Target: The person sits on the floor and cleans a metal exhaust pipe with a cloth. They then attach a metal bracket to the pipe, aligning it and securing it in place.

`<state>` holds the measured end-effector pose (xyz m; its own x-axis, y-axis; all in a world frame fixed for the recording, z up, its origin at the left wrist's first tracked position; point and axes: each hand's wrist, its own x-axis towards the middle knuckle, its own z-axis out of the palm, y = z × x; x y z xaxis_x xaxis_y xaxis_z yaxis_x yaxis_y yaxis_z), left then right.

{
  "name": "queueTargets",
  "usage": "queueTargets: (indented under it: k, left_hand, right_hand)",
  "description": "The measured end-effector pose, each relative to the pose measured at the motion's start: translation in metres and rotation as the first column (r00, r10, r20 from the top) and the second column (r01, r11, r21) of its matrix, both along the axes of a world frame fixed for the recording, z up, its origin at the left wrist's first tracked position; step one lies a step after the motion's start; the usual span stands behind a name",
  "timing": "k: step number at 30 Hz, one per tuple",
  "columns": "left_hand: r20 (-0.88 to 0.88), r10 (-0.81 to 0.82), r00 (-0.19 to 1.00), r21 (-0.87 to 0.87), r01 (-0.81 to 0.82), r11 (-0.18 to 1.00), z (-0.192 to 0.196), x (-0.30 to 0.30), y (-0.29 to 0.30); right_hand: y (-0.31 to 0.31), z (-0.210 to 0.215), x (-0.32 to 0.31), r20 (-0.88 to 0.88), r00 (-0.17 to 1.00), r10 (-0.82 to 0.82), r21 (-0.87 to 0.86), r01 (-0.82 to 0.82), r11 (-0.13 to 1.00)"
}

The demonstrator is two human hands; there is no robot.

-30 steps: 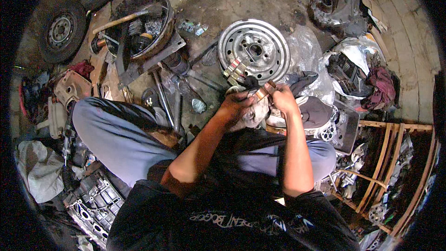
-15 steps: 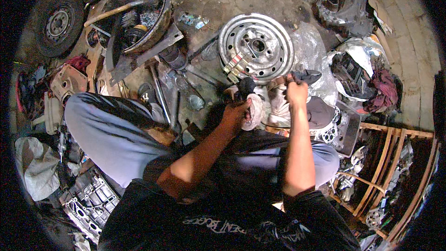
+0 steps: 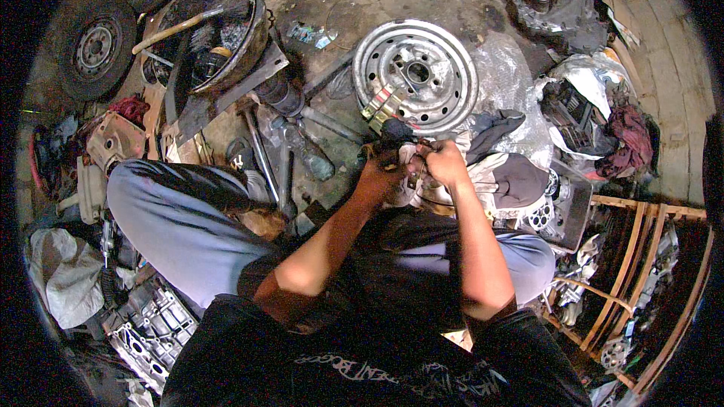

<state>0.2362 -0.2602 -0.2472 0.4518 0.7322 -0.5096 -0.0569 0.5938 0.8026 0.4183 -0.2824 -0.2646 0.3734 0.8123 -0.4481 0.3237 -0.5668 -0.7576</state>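
Observation:
My left hand (image 3: 383, 169) is closed around a pale pinkish rag (image 3: 409, 155), in front of the wheel rim. My right hand (image 3: 445, 163) has come against the rag from the other side, its fingers pressed together at the left fingertips; what they pinch is too small to make out. Just beyond my left fingers is a dark, blackened part (image 3: 395, 130). A white steel wheel rim (image 3: 455, 68) lies flat ahead, with a small brass-coloured metal piece (image 3: 379, 111) on it. Crumpled grey and whitish cloths (image 3: 494, 138) lie beside my right hand.
A long-handled hammer (image 3: 260, 154) and metal bars lie left of my hands. A round basin (image 3: 256, 49) of parts stands farther left, near a tyre (image 3: 66, 68). An engine block (image 3: 154, 324) sits lower left; a wooden rack (image 3: 615, 271) is at the right.
My right hand has moved left and nearer, away from the dark cloth by the rim, and now meets my left hand at the rag. The left hand has barely shifted.

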Motion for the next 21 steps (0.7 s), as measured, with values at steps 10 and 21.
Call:
queueTargets:
  k: [10,21]
  left_hand:
    - [-0.170,-0.135,0.976,0.375,0.190,0.907,-0.006,-0.008,0.000]
    - [-0.296,-0.100,0.950,0.075,0.128,0.989,-0.047,-0.052,0.027]
  right_hand:
    - [0.012,0.079,-0.020,-0.355,0.934,0.031,-0.152,-0.091,0.984]
    - [-0.006,0.044,-0.032,-0.068,0.923,0.378,-0.225,-0.384,0.896]
